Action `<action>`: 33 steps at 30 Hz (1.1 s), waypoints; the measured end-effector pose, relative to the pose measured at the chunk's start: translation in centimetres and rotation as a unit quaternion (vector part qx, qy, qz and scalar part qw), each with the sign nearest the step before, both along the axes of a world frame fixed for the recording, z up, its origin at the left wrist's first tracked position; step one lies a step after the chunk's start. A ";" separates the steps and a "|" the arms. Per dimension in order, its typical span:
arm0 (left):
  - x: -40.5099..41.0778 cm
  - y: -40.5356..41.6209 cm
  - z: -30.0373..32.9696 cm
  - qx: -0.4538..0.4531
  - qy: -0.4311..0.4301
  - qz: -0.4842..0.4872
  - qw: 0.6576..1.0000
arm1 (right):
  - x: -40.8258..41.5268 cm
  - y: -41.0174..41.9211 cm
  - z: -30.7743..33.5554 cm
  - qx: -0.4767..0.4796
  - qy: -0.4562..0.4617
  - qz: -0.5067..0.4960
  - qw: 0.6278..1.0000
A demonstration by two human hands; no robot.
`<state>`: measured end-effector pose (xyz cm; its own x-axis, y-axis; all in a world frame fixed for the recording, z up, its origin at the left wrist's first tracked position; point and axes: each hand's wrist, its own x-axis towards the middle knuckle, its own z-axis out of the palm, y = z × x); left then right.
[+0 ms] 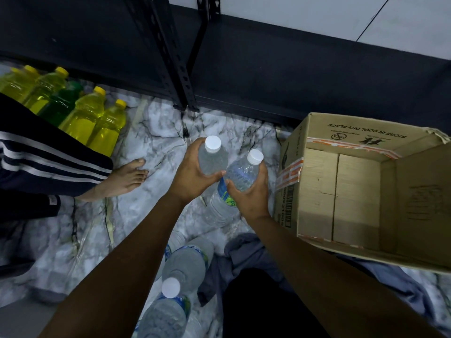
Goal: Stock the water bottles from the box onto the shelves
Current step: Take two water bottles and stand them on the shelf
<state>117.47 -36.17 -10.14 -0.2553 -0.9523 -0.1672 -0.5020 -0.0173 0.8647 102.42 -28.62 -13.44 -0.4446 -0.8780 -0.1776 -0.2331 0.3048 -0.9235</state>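
Note:
My left hand (190, 175) grips a clear water bottle (211, 157) with a white cap, held over the marble floor. My right hand (251, 196) grips a second clear water bottle (241, 175) with a blue-green label, its cap tilted toward the first. The two bottles nearly touch. Several more water bottles (180, 272) stand on the floor between my arms, near the bottom of the view. An open cardboard box (353, 191) stands at the right; the part of its inside that I see holds nothing. The black metal shelf (268, 69) runs across the top.
Several yellow bottles (97, 118) and a green one lie on the floor at the left. Another person's bare foot (124, 178) and striped dark sleeve sit beside them. A black shelf post (175, 69) stands ahead. Grey cloth (244, 254) lies under the box.

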 end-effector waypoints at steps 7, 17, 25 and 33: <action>-0.7 -0.4 0.5 -0.002 -0.001 0.064 0.998 | -0.7 -1.1 0.2 0.013 -0.032 0.002 0.999; -3.0 0.2 2.8 0.034 -0.001 0.110 0.993 | -2.5 0.2 2.7 0.026 -0.017 0.043 0.999; -3.8 2.4 4.7 0.033 -0.007 0.088 0.996 | -4.0 0.6 5.1 0.014 -0.037 0.056 0.998; -4.4 3.0 7.4 0.015 -0.026 0.068 0.997 | -5.9 0.6 7.3 -0.003 -0.016 0.082 0.997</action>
